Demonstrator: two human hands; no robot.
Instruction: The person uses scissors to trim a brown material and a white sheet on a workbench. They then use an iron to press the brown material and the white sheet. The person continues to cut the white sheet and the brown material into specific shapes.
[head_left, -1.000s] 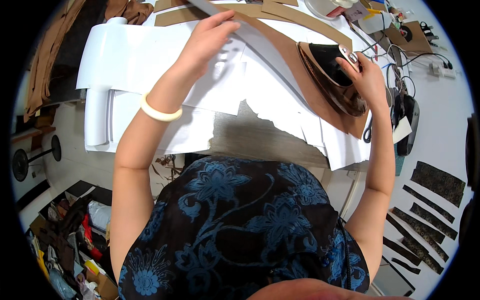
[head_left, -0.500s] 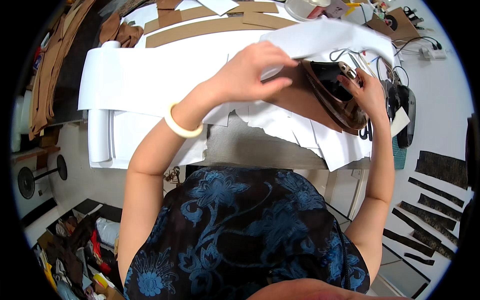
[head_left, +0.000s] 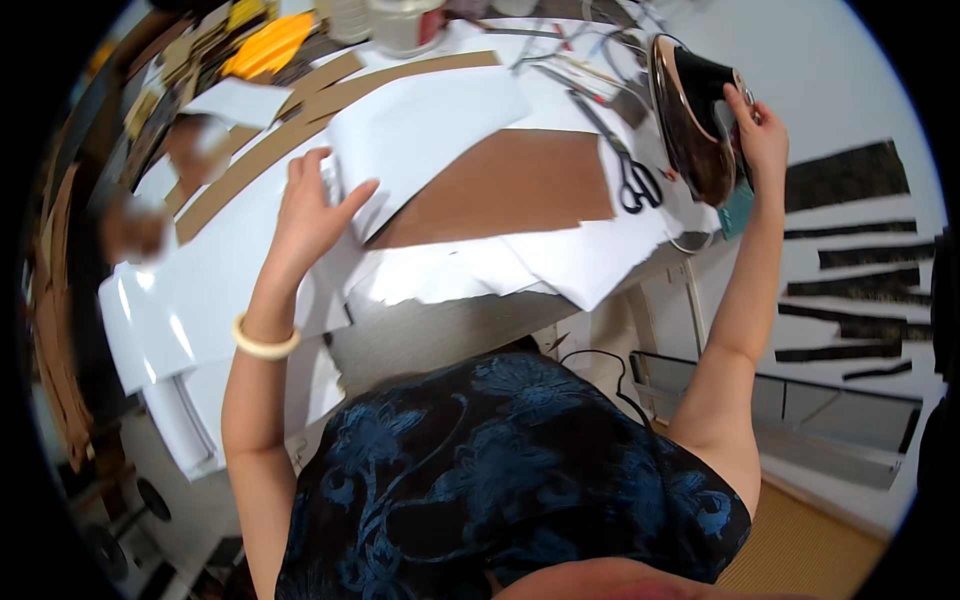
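My right hand (head_left: pixel 762 140) grips the handle of an iron (head_left: pixel 688 135) with a black top and a shiny bronze-coloured body. The iron is tilted up at the table's right side; I cannot tell whether it rests on anything. A flat brown piece of material (head_left: pixel 500 190) lies mid-table, its left part covered by a curved white sheet (head_left: pixel 425 125). At that sheet's left end is my left hand (head_left: pixel 312 212), thumb and fingers apart, holding nothing. Whether its fingertips touch the sheet is unclear.
Black-handled scissors (head_left: pixel 622 160) lie between the brown piece and the iron. Tan strips (head_left: pixel 260 165) cross the table's far left. A white roll (head_left: pixel 185 425) hangs over the front left edge. A tub (head_left: pixel 405 25) stands at the back. Dark strips (head_left: pixel 860 250) hang on the right wall.
The iron has been lifted off the brown piece and moved right. My left hand has moved left, away from the brown piece. The white sheet now lies over part of it. The view has turned.
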